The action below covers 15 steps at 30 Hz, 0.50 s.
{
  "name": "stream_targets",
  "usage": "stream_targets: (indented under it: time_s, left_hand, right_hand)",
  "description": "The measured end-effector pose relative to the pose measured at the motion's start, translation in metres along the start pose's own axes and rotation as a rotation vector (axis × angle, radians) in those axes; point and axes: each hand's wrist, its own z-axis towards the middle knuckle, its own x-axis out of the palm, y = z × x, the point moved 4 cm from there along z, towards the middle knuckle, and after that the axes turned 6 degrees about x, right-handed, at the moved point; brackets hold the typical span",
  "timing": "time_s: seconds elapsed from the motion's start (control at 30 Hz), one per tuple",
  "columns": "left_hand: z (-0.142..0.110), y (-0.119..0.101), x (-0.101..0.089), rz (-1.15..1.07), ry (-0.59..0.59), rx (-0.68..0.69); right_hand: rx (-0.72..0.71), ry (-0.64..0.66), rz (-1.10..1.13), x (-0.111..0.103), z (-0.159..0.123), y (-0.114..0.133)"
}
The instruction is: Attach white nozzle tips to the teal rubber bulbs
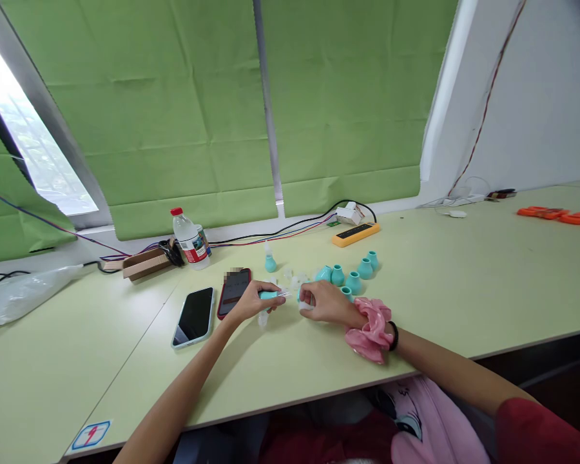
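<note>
My left hand [258, 299] is closed around a teal squeeze bulb [268, 295] whose clear narrow tip [284, 293] points right. Facing it, my right hand [326, 303] pinches a small translucent plastic piece [306, 306]; its exact shape is partly covered by the fingers. A bit of teal shows beside those fingertips. Several teal bulbs [353, 282] with open necks stand behind and to the right of my right hand. Small clear plastic parts [297, 281] lie beyond and between the hands. Farther back, one teal bulb [270, 263] stands upright with a clear tip fitted.
Left of my hands lie a red-cased phone [234, 293] and a pale-cased phone [193, 317]. A red-capped bottle [191, 238], an open cardboard box [147, 263] and cables line the back. An orange power strip [356, 234] is at back right; orange objects [544, 212] lie far right.
</note>
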Motion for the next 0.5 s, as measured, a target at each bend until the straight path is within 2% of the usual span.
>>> stream_targets:
  time_s: [0.1, 0.2, 0.5]
  left_hand:
    - [-0.0002, 0.0012, -0.0001, -0.014, 0.037, -0.026]
    - [-0.0007, 0.0011, 0.0007, -0.032, 0.065, -0.041]
    - [-0.0006, 0.0044, 0.0016, -0.055, 0.108, -0.049]
  right_hand:
    - [-0.079, -0.108, 0.262, -0.0097, 0.0015, 0.0048]
    - [-0.135, -0.148, 0.455, -0.0122, 0.002, 0.0067]
    - [-0.19, -0.182, 0.568, -0.0077, 0.0017, 0.0036]
